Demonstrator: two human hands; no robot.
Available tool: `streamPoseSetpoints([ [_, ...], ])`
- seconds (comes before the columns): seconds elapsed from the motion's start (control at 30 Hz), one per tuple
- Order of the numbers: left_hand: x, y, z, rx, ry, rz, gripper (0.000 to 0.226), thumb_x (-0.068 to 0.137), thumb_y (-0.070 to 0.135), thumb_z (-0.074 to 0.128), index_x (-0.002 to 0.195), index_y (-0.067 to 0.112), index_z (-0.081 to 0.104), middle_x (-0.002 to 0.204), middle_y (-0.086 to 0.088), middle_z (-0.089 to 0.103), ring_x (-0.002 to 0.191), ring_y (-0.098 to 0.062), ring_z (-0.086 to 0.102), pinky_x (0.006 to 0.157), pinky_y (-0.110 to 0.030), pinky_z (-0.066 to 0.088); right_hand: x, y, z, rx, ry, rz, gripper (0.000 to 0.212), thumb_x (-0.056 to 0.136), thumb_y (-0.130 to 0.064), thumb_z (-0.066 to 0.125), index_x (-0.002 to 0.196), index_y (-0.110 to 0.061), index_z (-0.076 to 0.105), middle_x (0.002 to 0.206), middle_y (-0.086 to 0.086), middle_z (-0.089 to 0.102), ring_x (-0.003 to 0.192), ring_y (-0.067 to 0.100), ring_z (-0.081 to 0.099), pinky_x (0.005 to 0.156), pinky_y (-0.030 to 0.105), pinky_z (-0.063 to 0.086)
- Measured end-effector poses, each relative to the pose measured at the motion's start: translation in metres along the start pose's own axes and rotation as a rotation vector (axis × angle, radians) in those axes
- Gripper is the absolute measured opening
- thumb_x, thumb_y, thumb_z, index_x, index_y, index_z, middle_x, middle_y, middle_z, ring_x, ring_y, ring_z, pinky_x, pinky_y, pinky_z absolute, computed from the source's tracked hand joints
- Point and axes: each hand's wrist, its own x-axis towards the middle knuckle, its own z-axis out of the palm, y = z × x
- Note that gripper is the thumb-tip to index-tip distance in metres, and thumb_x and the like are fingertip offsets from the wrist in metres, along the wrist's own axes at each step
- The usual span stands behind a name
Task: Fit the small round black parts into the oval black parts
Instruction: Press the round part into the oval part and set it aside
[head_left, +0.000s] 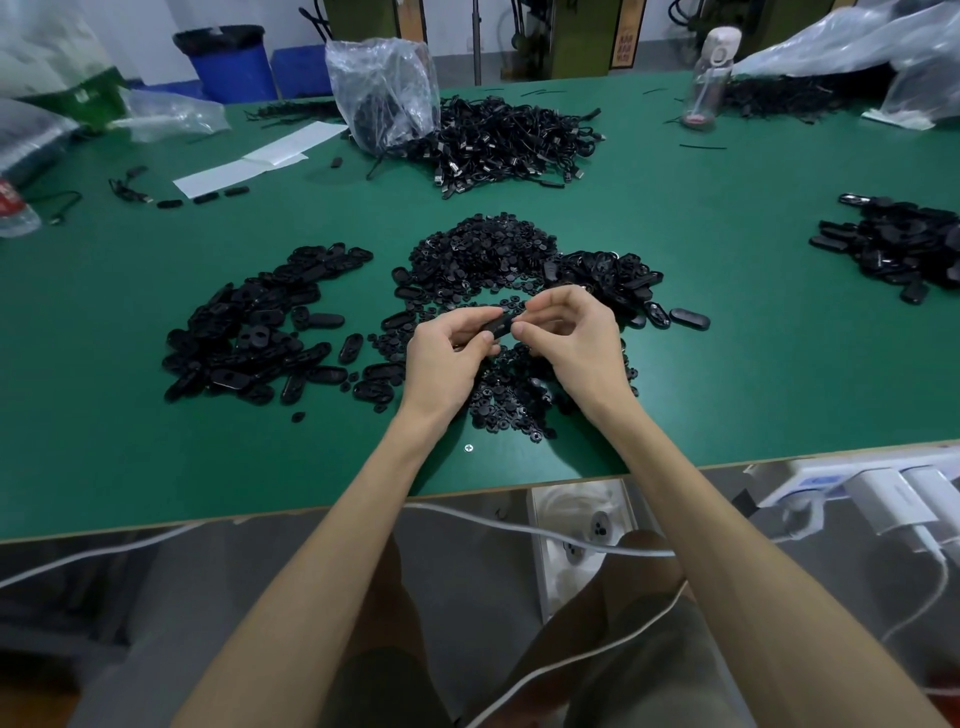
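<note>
Above the middle of the green table (156, 457), both hands meet on one oval black part (500, 325). My left hand (448, 353) pinches its left end between thumb and fingers. My right hand (571, 332) pinches the right end with curled fingertips; whether it also holds a small round part is hidden. A pile of small round black parts (483, 249) lies just behind the hands, with more round parts (511, 395) under them. Oval black parts form a pile (254, 332) to the left and another pile (613, 275) to the right.
A heap of black cables (509, 140) and a clear plastic bag (384, 88) sit at the back. More black parts (898, 244) lie far right. A bottle (709, 78) stands at the back right. White cables (519, 530) and a power strip (852, 483) hang below the near edge.
</note>
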Motion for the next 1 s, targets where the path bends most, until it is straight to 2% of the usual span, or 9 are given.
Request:
streamPoseSetpoints([
  [0.17, -0.0010, 0.0008, -0.0001, -0.025, -0.002, 0.006, 0.028, 0.095, -0.003, 0.069, 0.120, 0.007, 0.076, 0.103, -0.002, 0.079, 0.085, -0.015, 0.077, 0.084, -0.034, 0.063, -0.0009, -0.0003, -0.0005, -0.014, 0.010, -0.004, 0.023, 0.087, -0.010, 0.082, 0.103, -0.012, 0.066, 0.090, -0.002, 0.077, 0.085, 0.012, 0.072, 0.085, 0.044, 0.060],
  [0.43, -0.0026, 0.0040, 0.0001, -0.036, 0.001, 0.013, 0.027, 0.095, -0.003, 0.069, 0.118, 0.008, 0.076, 0.104, -0.002, 0.078, 0.087, -0.016, 0.076, 0.077, -0.025, 0.061, 0.0006, -0.0006, 0.0005, -0.045, 0.031, -0.005, 0.017, 0.087, -0.009, 0.081, 0.098, -0.010, 0.069, 0.090, 0.001, 0.074, 0.086, 0.014, 0.071, 0.084, 0.037, 0.061],
  [0.6, -0.0029, 0.0051, 0.0006, -0.021, 0.004, 0.031, 0.027, 0.094, -0.003, 0.070, 0.119, 0.005, 0.076, 0.105, -0.006, 0.078, 0.091, -0.015, 0.075, 0.075, -0.025, 0.061, 0.0005, 0.0001, 0.0022, -0.088, 0.017, -0.026, 0.018, 0.085, -0.010, 0.083, 0.095, -0.013, 0.068, 0.087, -0.004, 0.074, 0.081, 0.006, 0.070, 0.077, 0.023, 0.058],
  [0.7, -0.0029, 0.0046, 0.0004, -0.010, -0.001, 0.040, 0.027, 0.093, -0.002, 0.071, 0.119, 0.006, 0.077, 0.104, -0.006, 0.078, 0.090, -0.016, 0.075, 0.074, -0.024, 0.061, 0.0005, 0.0001, 0.0034, -0.119, 0.016, -0.035, 0.018, 0.085, -0.010, 0.083, 0.094, -0.014, 0.068, 0.087, -0.004, 0.074, 0.081, 0.006, 0.070, 0.074, 0.016, 0.054],
  [0.87, -0.0029, 0.0039, 0.0009, -0.006, -0.006, 0.045, 0.025, 0.093, -0.001, 0.072, 0.116, 0.008, 0.078, 0.102, -0.004, 0.079, 0.089, -0.014, 0.075, 0.073, -0.024, 0.060, -0.0001, -0.0004, 0.0036, -0.134, 0.025, -0.044, 0.017, 0.085, -0.009, 0.083, 0.093, -0.012, 0.068, 0.086, -0.004, 0.073, 0.080, 0.007, 0.069, 0.073, 0.018, 0.054],
  [1.0, -0.0022, 0.0023, 0.0008, -0.016, -0.013, 0.041, 0.025, 0.093, 0.001, 0.074, 0.116, 0.008, 0.078, 0.101, -0.002, 0.079, 0.089, -0.011, 0.076, 0.072, -0.023, 0.060, -0.0006, -0.0002, 0.0026, -0.134, 0.042, -0.060, 0.016, 0.084, -0.008, 0.083, 0.090, -0.011, 0.068, 0.079, -0.008, 0.071, 0.073, 0.001, 0.066, 0.070, 0.016, 0.053],
])
